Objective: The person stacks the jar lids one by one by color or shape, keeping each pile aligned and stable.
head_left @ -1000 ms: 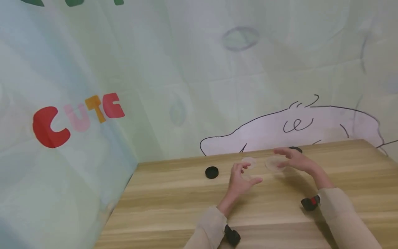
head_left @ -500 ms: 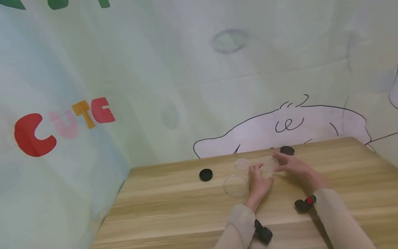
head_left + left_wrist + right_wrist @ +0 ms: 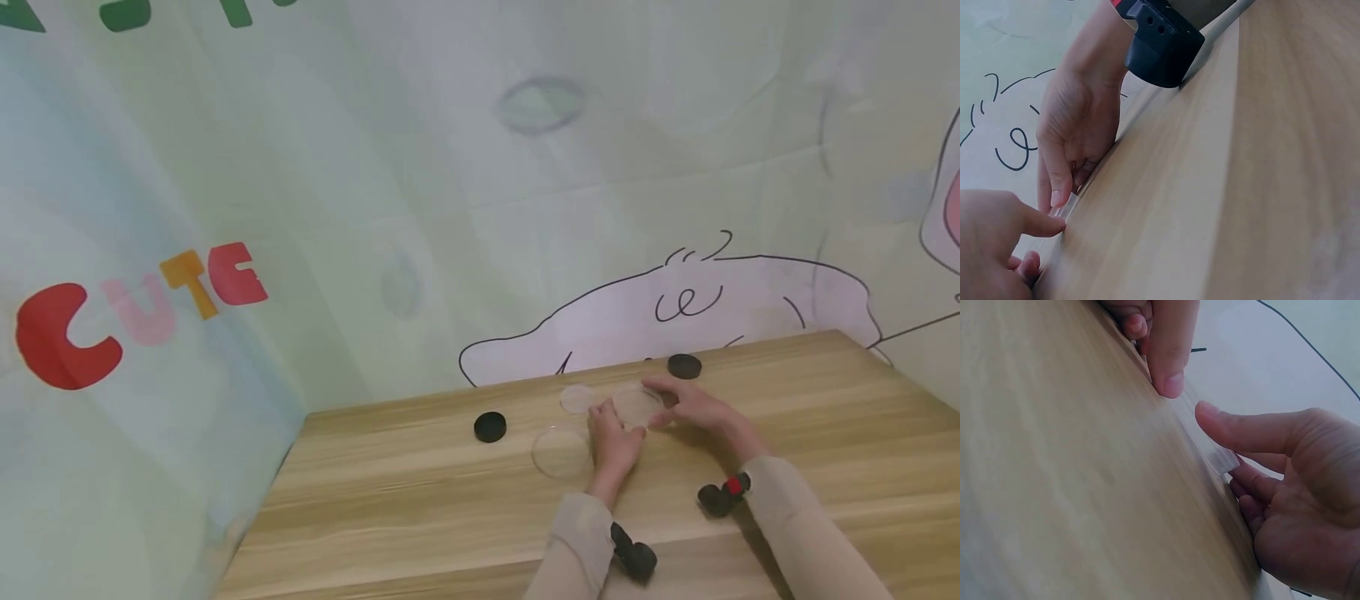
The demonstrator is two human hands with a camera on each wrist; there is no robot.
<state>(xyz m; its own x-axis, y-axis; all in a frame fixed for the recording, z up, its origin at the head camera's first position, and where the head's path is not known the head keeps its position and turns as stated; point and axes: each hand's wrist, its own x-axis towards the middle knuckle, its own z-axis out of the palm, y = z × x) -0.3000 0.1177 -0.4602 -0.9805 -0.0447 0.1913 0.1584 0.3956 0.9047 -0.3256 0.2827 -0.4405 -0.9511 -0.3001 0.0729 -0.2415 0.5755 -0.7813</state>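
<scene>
A clear shallow round dish [image 3: 636, 406] lies on the wooden table between the two hands. My left hand [image 3: 615, 446] holds its left side, the thumb at the near edge and the fingers reaching along the far side. My right hand [image 3: 693, 412] grips the opposite side between thumb and fingers. From the right wrist view, the dish's clear rim [image 3: 1225, 464] sits within the right hand [image 3: 1304, 462], while the left hand's thumb [image 3: 1169, 381] comes down at its other end. Just left of the left hand is a larger clear round piece [image 3: 561, 452].
A smaller clear disc [image 3: 577, 399] lies behind the larger piece. One black round cap [image 3: 490, 427] is farther left, and a second black cap [image 3: 684, 366] sits behind the right hand, close to the table's back edge. A printed cloth hangs behind the table [image 3: 390, 508].
The left hand let go of the larger clear piece, leaving it at left, and moved right to the dish. The right hand has come down round the dish's right side. The head view swung slightly right.
</scene>
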